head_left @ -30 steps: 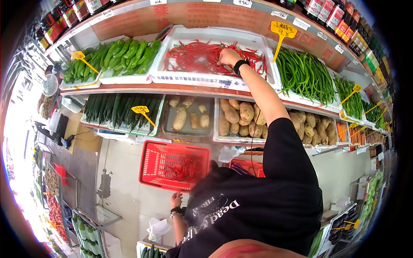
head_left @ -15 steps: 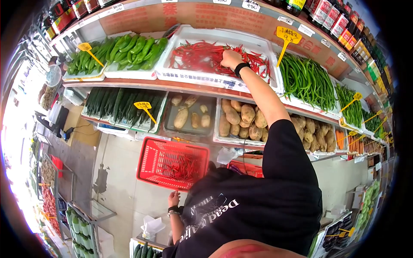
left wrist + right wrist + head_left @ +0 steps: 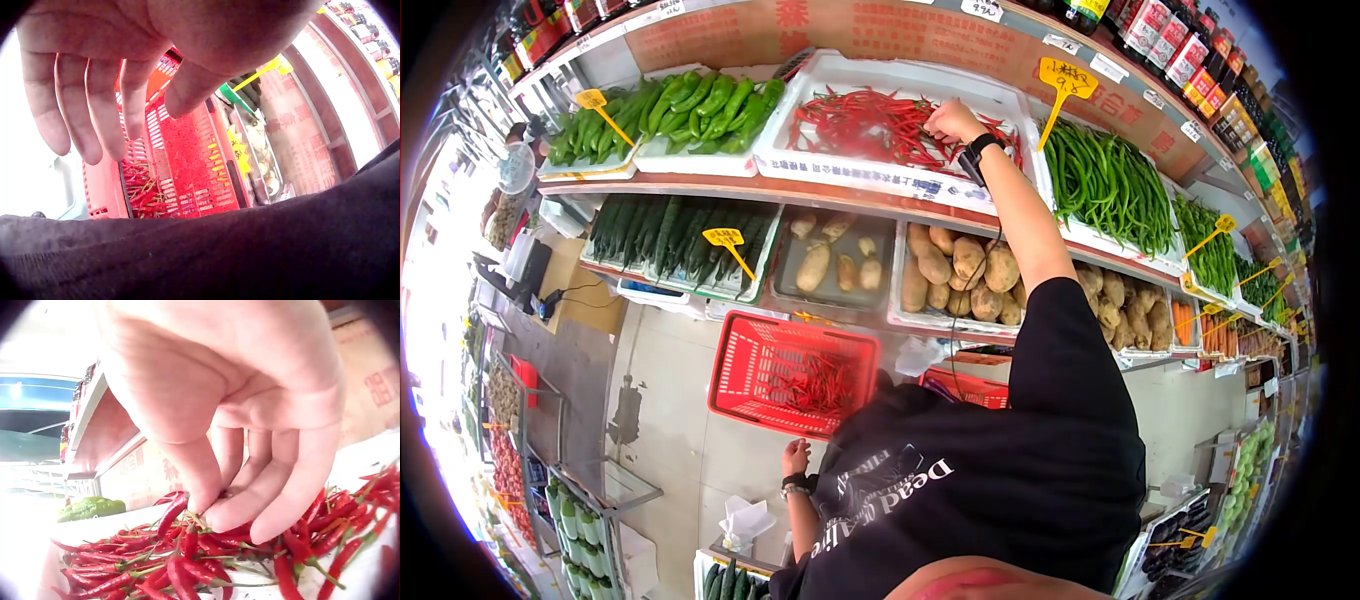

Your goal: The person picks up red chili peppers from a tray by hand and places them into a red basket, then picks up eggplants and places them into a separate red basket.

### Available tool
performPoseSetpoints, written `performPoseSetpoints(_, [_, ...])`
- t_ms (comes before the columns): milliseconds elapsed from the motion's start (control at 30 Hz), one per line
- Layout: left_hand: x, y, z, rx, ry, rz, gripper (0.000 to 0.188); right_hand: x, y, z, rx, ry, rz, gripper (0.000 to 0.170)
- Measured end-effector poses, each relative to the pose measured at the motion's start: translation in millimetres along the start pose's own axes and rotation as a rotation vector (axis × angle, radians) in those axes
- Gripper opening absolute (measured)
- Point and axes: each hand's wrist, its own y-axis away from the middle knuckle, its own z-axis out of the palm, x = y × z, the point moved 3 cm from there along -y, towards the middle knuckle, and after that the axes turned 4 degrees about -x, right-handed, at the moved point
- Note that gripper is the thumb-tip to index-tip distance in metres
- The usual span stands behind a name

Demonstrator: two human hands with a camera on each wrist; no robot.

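Observation:
In the head view my right hand (image 3: 953, 122) is over the right part of a white foam box (image 3: 850, 172) of red chilies (image 3: 865, 120). The right wrist view shows thumb and forefinger pinching a red chili (image 3: 172, 515) near its stem, with the other fingers curled above the pile. My left hand (image 3: 796, 457) hangs near the front edge of a red plastic basket (image 3: 735, 365), holding nothing. Its fingers (image 3: 72, 106) are loosely bent in the left wrist view. Inside the basket lies a heap of red chilies (image 3: 812, 385).
Green peppers (image 3: 715, 110) stand left of the chili box, long green chilies (image 3: 1105, 190) right of it, beside a yellow price sign (image 3: 1067, 78). The lower shelf holds cucumbers (image 3: 670, 235) and potatoes (image 3: 980, 275). Sauce bottles (image 3: 1150, 40) line the shelf above.
My right hand has shifted right and slightly back across the chili box, and its wrist has turned. The left hand stays by the basket, nearly still. The head view has shifted slightly.

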Motion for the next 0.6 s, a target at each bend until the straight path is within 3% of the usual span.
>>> performPoseSetpoints(367, [2.1,1.8,0.1,0.0,0.01,-0.003,0.032,-0.7,7.4,-13.4,0.086,-0.16,-0.112,0.02])
performPoseSetpoints(600, [2.3,-0.2,0.6,-0.014,0.003,-0.009,0.032,12.2,9.1,11.7,-0.14,0.083,-0.013,0.017])
